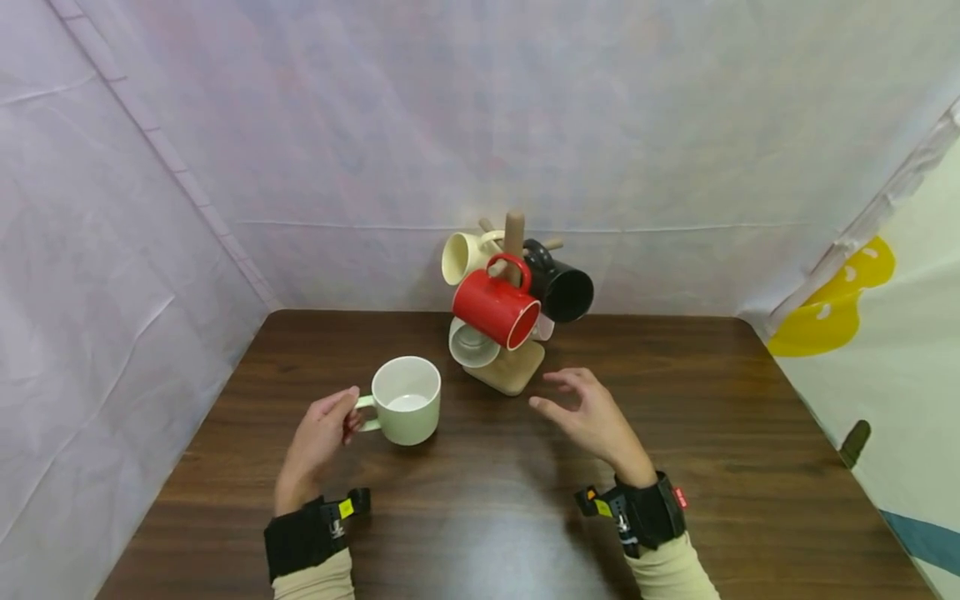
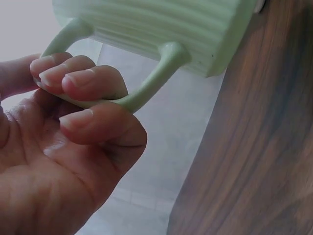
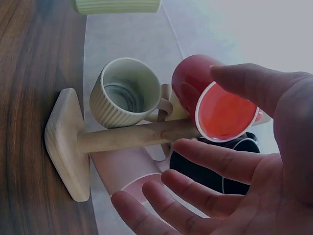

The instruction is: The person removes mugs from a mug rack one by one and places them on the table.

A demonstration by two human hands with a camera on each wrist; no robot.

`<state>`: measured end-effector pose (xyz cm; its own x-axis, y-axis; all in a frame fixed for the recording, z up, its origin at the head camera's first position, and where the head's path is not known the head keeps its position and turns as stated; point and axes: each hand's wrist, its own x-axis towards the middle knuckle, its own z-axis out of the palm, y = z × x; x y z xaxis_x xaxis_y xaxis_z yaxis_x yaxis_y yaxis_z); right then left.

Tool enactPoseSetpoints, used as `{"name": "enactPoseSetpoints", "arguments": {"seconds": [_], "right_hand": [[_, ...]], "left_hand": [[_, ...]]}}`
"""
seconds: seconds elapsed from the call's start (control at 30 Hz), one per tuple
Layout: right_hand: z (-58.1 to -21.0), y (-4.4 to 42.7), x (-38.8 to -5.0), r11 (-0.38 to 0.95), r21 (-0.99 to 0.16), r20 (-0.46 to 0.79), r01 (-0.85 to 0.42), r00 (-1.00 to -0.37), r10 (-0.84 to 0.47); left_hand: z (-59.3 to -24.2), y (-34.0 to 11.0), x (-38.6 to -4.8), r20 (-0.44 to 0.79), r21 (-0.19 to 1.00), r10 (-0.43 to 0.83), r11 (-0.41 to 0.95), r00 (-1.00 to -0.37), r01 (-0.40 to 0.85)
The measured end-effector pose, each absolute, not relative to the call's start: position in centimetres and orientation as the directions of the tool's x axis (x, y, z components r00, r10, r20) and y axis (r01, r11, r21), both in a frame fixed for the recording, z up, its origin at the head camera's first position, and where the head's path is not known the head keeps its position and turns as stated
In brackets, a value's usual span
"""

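Observation:
My left hand (image 1: 318, 433) grips the handle of a pale green mug (image 1: 408, 421) left of the table's middle. Its fingers are curled around the handle in the left wrist view, and ribbing shows on the mug's side. The mug's mouth faces up in the head view; I cannot tell whether its base touches the table. My right hand (image 1: 596, 417) holds nothing, its fingers spread and slightly bent. It hovers in front and to the right of a wooden mug tree (image 1: 514, 229). A red mug (image 1: 487, 308) hangs on the tree's near side.
Also on the tree are a cream mug (image 1: 459, 258), a black mug (image 1: 564, 292), a ribbed off-white mug (image 3: 127, 93) and a pink mug (image 3: 124, 171). The tree's base (image 1: 517, 371) stands on a dark wooden table (image 1: 690, 400), near its back edge. Pale cloth (image 1: 360, 150) hangs behind.

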<state>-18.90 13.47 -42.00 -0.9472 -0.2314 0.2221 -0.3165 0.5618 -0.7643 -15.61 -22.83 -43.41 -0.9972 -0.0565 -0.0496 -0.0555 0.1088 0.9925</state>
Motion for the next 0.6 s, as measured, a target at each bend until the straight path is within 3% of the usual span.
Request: {"name": "enactPoseSetpoints", "arguments": {"seconds": [0.6], "right_hand": [[-42.3,13.4,-18.9,0.578,-0.761,0.191,-0.295,-0.953,-0.235]], "left_hand": [[-44.2,-26.0,-14.3,-0.032,1.0,-0.166,-0.003,-0.986,-0.031]]}}
